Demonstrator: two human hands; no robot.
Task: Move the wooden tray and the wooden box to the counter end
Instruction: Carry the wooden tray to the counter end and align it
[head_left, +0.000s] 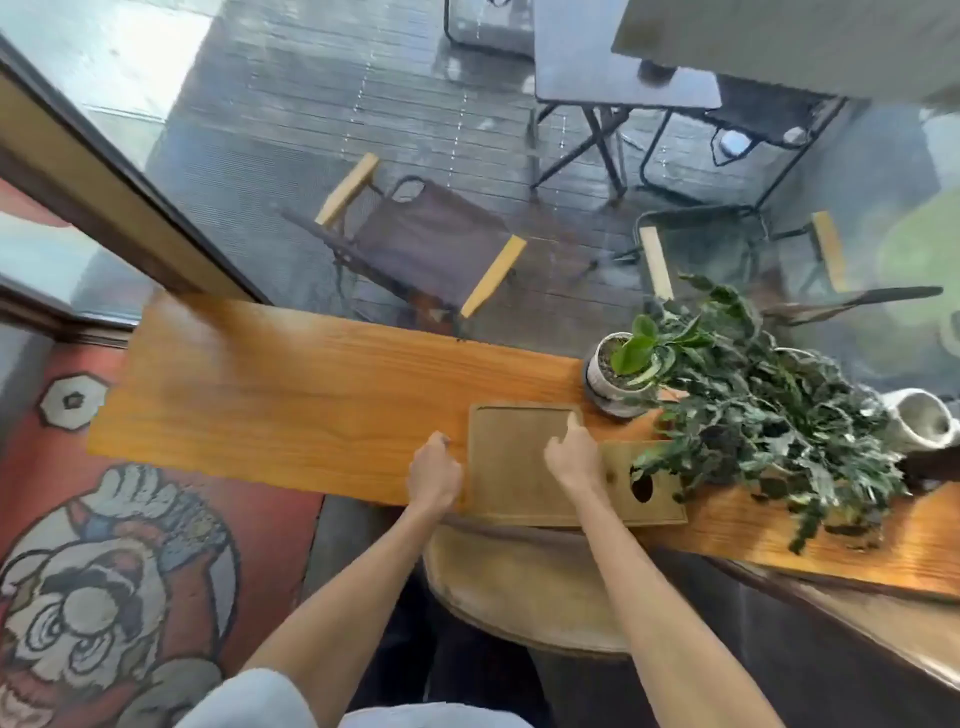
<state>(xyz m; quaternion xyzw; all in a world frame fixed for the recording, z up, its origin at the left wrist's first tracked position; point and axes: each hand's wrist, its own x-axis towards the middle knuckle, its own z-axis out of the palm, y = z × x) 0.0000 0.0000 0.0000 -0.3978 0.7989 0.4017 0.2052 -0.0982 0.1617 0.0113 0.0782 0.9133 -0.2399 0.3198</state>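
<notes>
A flat wooden tray (511, 457) with a raised rim lies on the orange wooden counter (270, 395), near its front edge. My right hand (571, 457) rests on the tray's right side, index finger pointing at its far right corner. At the tray's left edge my left hand (434, 475) sits with its fingers curled; I cannot see whether it grips the rim. A wooden box (647, 488) with a round hole in its top lies directly right of the tray, touching it, partly under plant leaves.
A small potted plant (621, 371) in a white pot stands behind the tray. A large trailing plant (769, 410) spreads over the counter's right part. A round wooden stool (519, 587) is below the counter. The counter's left stretch holds nothing. A window lies beyond.
</notes>
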